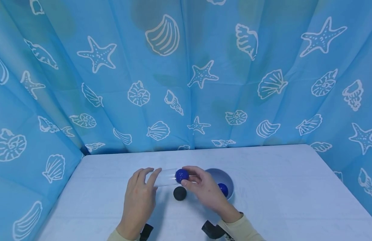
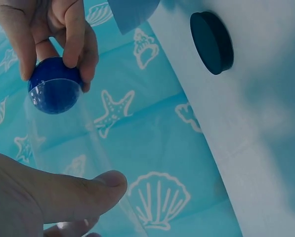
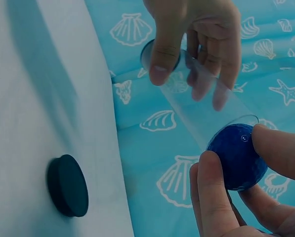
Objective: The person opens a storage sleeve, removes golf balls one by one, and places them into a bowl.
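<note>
My left hand [image 1: 140, 194] grips a clear plastic tube [image 1: 167, 177] around its left part, thumb along the near side. The tube lies level above the table, its open end facing right. A dark cap [image 3: 147, 53] closes the end by my left hand in the right wrist view. Fingers and thumb of my right hand [image 1: 207, 190] pinch a blue ball [image 1: 182, 175] with a dimpled, golf-ball-like surface. That ball is at the tube's mouth, and in the left wrist view its lower half shows through the clear wall. Below on the table rests a round black cap [image 1: 180, 193].
Behind my right hand stands a grey-blue bowl [image 1: 217, 174] holding another blue ball [image 1: 223, 189]. White cloth covers the table [image 1: 279, 187]. A blue shell-patterned curtain [image 1: 186, 83] hangs behind and at both sides. Black straps [image 1: 213, 230] show by the wrists.
</note>
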`<state>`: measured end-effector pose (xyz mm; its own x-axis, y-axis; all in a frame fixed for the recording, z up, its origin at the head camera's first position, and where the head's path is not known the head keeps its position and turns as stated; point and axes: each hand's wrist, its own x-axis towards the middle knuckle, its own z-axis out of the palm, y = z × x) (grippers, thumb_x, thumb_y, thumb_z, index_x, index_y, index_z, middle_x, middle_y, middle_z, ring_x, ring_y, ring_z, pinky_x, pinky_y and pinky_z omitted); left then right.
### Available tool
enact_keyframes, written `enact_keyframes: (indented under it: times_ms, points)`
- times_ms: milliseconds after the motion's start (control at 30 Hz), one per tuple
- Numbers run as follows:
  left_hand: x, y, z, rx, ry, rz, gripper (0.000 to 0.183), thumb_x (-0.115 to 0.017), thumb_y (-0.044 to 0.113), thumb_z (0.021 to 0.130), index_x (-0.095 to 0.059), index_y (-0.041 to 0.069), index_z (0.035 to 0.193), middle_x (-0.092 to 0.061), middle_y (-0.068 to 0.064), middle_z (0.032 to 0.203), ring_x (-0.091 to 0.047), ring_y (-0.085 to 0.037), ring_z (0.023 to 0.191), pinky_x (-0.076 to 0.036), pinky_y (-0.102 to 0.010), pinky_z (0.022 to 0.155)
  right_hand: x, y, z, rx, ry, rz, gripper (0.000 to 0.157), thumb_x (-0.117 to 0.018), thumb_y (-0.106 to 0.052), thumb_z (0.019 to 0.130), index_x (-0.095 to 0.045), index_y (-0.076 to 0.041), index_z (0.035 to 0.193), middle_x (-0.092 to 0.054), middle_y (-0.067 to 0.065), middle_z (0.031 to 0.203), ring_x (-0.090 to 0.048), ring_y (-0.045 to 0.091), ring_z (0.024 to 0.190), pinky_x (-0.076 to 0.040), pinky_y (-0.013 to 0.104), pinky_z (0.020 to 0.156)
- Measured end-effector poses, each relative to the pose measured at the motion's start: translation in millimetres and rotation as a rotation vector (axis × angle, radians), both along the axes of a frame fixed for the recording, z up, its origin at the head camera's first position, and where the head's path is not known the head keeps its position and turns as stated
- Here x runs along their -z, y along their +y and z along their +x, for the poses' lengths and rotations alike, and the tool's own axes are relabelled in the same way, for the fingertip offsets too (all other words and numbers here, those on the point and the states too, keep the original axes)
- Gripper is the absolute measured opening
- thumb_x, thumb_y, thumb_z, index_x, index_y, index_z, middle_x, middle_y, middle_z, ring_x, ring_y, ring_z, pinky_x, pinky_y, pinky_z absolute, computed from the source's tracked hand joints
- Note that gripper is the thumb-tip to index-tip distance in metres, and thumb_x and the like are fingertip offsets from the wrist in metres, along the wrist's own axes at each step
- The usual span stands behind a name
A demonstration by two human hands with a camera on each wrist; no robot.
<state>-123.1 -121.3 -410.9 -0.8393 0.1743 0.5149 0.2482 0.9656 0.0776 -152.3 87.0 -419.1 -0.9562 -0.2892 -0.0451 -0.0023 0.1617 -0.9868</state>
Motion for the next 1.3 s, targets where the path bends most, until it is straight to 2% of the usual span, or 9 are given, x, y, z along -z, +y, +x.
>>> enact_keyframes:
  times_ms: [233, 667, 1100, 1300]
  points:
    - [1.0, 0, -0.4, -0.004, -0.010, 0.028, 0.066, -0.091, 0.003, 0.071, -0.062, 0.008, 0.130, -0.062, -0.016, 0.124, -0.056, -0.034, 0.118, -0.047, -0.051, 0.104, -2.9, 6, -2.1, 0.031, 0.034, 0.015, 0.050, -0.069, -0.029, 0.097, -0.055, -0.011, 0.141, -0.058, 0.009, 0.138, -0.060, 0.025, 0.122, -0.055, 0.036, 0.097]
    - [-0.2, 0, -0.1, 0.008, -0.014, 0.077, 0.062, -0.088, -0.001, 0.072, -0.061, 0.004, 0.128, -0.063, -0.017, 0.120, -0.059, -0.034, 0.114, -0.050, -0.051, 0.099, -9.8, 15, -3.9, 0.120, 0.065, 0.087, 0.046, -0.072, -0.023, 0.095, -0.058, -0.014, 0.138, -0.061, 0.005, 0.134, -0.062, 0.024, 0.120, -0.054, 0.043, 0.098]
    - [5.7, -1, -2.8, 0.000, -0.029, 0.109, 0.065, -0.090, 0.003, 0.072, -0.058, 0.002, 0.128, -0.064, -0.019, 0.121, -0.063, -0.036, 0.111, -0.053, -0.053, 0.096, -13.7, 25, -6.5, 0.185, 0.072, 0.234, 0.046, -0.072, -0.025, 0.095, -0.059, -0.019, 0.138, -0.062, 0.004, 0.134, -0.060, 0.026, 0.123, -0.050, 0.053, 0.101]
    - [6.5, -2, -3.1, -0.007, -0.029, 0.114, 0.064, -0.089, 0.005, 0.073, -0.056, 0.000, 0.127, -0.064, -0.020, 0.120, -0.064, -0.036, 0.110, -0.054, -0.052, 0.094, -11.7, 28, -6.8, 0.185, 0.106, 0.267, 0.046, -0.071, -0.023, 0.095, -0.058, -0.016, 0.139, -0.063, 0.007, 0.132, -0.063, 0.027, 0.119, -0.051, 0.053, 0.099]
